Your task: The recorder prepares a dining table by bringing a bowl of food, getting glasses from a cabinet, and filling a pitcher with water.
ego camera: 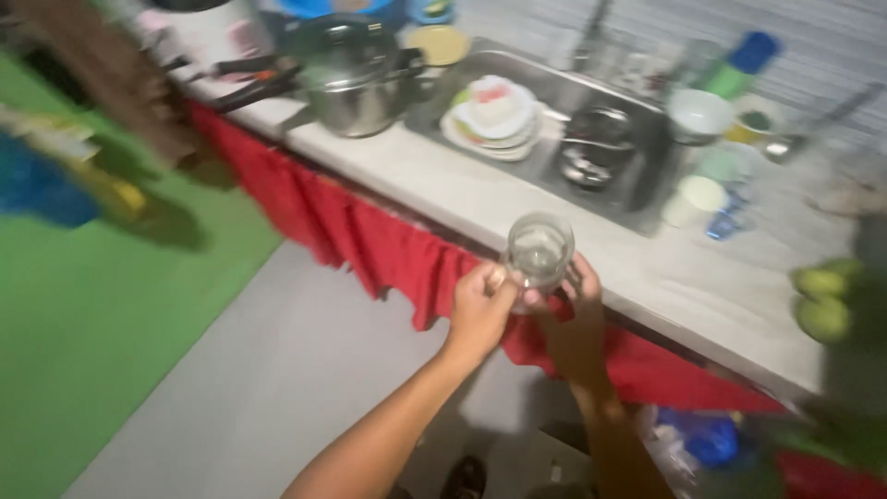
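Out in front of the surface [517,199], over the floor, both hands — left hand [479,310], right hand [575,323] — pinch a clear glass [538,251] between fingertips. Such a light grip could let it slip and shatter. Far right — a blue-capped green bottle [739,66], label too blurred to make out.

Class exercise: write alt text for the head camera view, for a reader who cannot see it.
Two bare hands, left hand and right hand, hold a clear glass jar over the edge of a pale stone counter skirted with red cloth. Behind it, a steel sink holds stacked white plates, with a lidded steel pot beside it.
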